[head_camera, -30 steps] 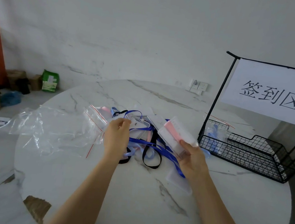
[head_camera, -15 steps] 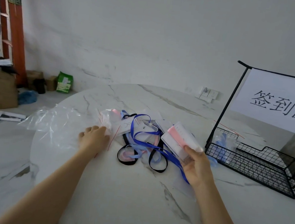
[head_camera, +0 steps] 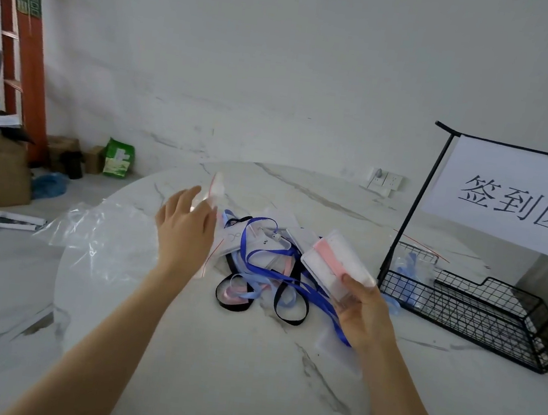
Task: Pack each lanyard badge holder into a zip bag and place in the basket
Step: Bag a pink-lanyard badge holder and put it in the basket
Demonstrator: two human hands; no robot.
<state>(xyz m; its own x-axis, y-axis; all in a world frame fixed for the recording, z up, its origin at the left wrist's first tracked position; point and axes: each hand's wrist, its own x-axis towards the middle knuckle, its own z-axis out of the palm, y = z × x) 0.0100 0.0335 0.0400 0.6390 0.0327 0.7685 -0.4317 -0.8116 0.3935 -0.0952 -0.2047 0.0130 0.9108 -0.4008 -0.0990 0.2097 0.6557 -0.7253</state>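
Above marble table [head_camera: 245,376]: left hand [head_camera: 183,234] in air, fingers pinching blurred zip bag [head_camera: 216,184]. Right hand [head_camera: 366,315] clamped round badge holder [head_camera: 334,263], blue lanyard [head_camera: 340,332] dangling. Wire basket [head_camera: 493,324] at right.

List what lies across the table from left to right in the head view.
Loose clear plastic bags, left hand holding a zip bag, tangled lanyards, badge holder in the right hand, wire basket.
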